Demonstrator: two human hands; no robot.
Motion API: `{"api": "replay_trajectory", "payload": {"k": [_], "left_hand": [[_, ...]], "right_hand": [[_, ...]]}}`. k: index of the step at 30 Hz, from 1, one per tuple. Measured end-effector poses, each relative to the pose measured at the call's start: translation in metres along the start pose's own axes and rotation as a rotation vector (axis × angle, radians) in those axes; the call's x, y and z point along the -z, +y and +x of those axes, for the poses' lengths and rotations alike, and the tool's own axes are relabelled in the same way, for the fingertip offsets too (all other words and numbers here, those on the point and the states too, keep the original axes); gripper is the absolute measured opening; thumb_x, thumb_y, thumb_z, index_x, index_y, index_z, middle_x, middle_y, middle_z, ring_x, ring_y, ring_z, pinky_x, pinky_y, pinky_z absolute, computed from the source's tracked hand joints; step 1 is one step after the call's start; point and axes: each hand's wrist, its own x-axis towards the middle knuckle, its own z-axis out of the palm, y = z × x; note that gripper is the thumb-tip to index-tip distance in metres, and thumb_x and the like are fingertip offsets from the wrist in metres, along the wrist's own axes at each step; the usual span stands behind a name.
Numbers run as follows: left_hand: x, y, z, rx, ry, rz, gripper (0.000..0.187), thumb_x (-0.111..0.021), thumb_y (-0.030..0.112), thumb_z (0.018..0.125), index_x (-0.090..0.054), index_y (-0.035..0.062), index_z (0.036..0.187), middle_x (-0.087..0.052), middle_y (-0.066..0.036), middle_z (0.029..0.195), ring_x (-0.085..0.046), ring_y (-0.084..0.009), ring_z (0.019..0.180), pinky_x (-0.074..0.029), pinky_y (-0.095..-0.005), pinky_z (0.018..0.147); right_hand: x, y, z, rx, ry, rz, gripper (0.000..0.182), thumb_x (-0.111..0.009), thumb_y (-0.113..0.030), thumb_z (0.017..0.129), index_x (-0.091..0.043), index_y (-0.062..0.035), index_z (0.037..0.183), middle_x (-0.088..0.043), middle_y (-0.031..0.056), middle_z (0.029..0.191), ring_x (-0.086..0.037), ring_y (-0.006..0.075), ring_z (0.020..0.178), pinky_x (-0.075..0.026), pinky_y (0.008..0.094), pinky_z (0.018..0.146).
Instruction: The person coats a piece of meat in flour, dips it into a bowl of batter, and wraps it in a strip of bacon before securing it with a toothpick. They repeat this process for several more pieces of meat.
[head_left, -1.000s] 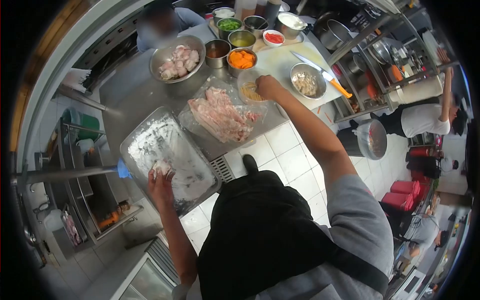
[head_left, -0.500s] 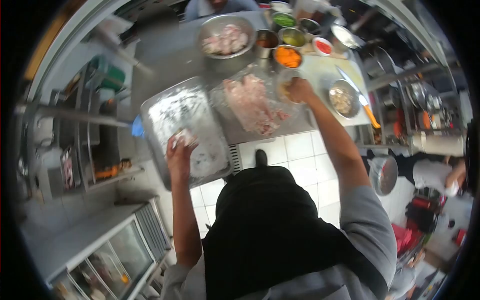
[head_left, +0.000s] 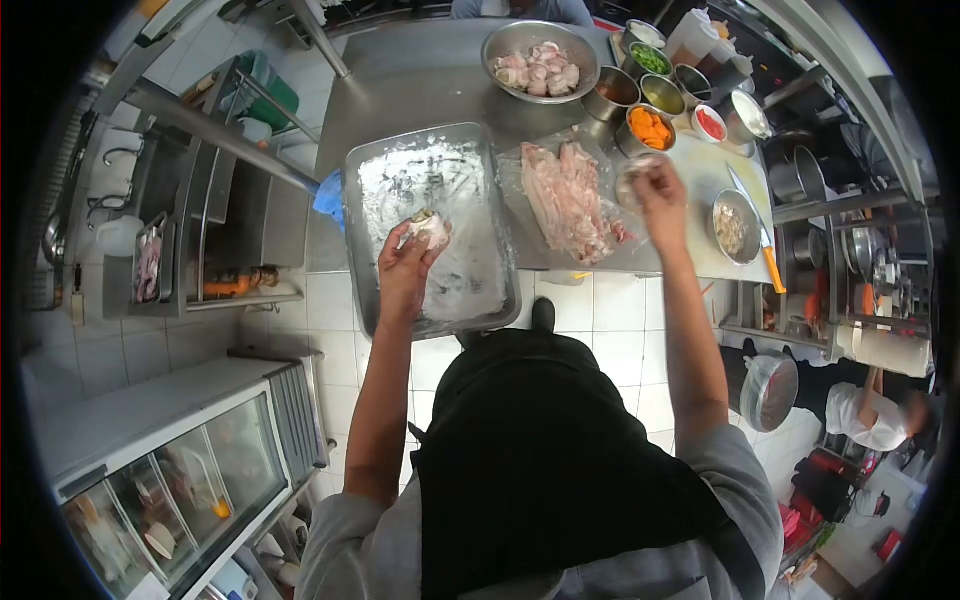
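My left hand (head_left: 405, 265) is closed around a pale piece of raw meat (head_left: 430, 232) dusted white, held over a metal tray (head_left: 355, 220) smeared with white powder. The fingers of my right hand (head_left: 660, 195) are bent together over a small pale bowl (head_left: 628, 183); what they pinch, if anything, is hidden. Between the hands, raw meat strips (head_left: 565, 195) lie on a plastic bag. A steel bowl (head_left: 490, 68) of pale meat pieces stands behind them.
Cups of orange slices (head_left: 650, 128), green bits (head_left: 652, 60) and red bits (head_left: 709, 122) stand at the back right. A knife (head_left: 765, 245) with an orange handle lies beside a bowl of pale pieces (head_left: 730, 228). Someone (head_left: 522, 8) is across the table.
My view has shifted, so the table sits further right and higher. My right hand has lifted a little out of the small bowl. My left hand still holds the meat over the tray.
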Motion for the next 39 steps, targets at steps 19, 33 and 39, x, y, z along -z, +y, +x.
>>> {"api": "replay_trajectory", "payload": {"k": [19,33,39], "left_hand": [[0.014,0.030,-0.022,-0.100,0.049,-0.056,0.036,-0.064,-0.003,0.093,-0.053,-0.0040,0.127,-0.065,-0.019,0.119,-0.066,-0.0250,0.107,-0.057,-0.0380,0.092],[0.021,0.036,-0.031,-0.262,0.088,0.257,0.025,-0.067,-0.004,0.090,-0.064,-0.0053,0.116,-0.069,-0.011,0.109,-0.066,-0.0133,0.094,-0.055,-0.0267,0.080],[0.031,0.033,-0.029,-0.277,0.104,0.447,0.029,-0.069,-0.004,0.089,-0.063,-0.0051,0.118,-0.069,-0.009,0.105,-0.063,-0.0103,0.087,-0.052,-0.0236,0.074]], "right_hand": [[-0.227,-0.077,-0.107,0.355,-0.270,-0.152,0.014,-0.071,-0.004,0.082,-0.064,-0.0006,0.094,-0.064,0.0139,0.085,-0.065,0.0270,0.068,-0.052,0.0348,0.061],[-0.257,-0.056,-0.119,0.513,-0.237,-0.225,0.013,-0.070,-0.002,0.083,-0.064,0.0011,0.094,-0.064,0.0135,0.089,-0.066,0.0263,0.071,-0.053,0.0346,0.058],[-0.257,-0.052,-0.120,0.421,-0.241,-0.247,0.012,-0.069,-0.002,0.084,-0.064,0.0010,0.094,-0.064,0.0145,0.089,-0.066,0.0280,0.070,-0.052,0.0352,0.059]]}}
